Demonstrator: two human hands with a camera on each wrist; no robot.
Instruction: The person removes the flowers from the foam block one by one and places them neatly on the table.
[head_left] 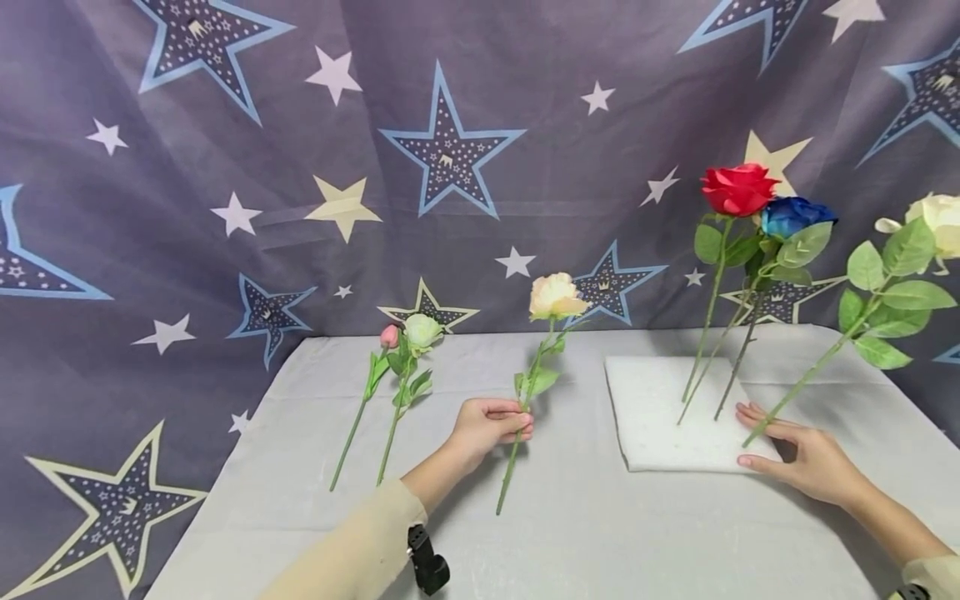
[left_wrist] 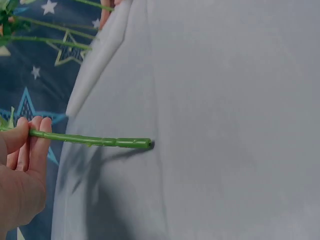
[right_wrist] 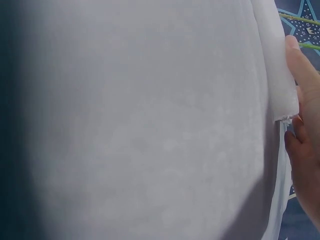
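My left hand (head_left: 487,435) pinches the leafy green stem of a pale peach rose (head_left: 557,297) between thumb and fingers, over the table. The stem's lower end (left_wrist: 134,143) sticks out past the fingers in the left wrist view. My right hand (head_left: 813,462) rests against the right side of a white foam pad (head_left: 660,437), fingers and thumb spread along its edge. Upright in the pad are a red rose (head_left: 738,190) and a blue rose (head_left: 797,218). A cream flower (head_left: 943,227) leans right, its stem foot between the right thumb and fingers.
On the grey-covered table (head_left: 570,542), left of my left hand, lie a pink tulip bud (head_left: 389,337) and a greenish-white rose (head_left: 422,332), each on a long stem. A star-patterned curtain (head_left: 480,242) hangs behind the table.
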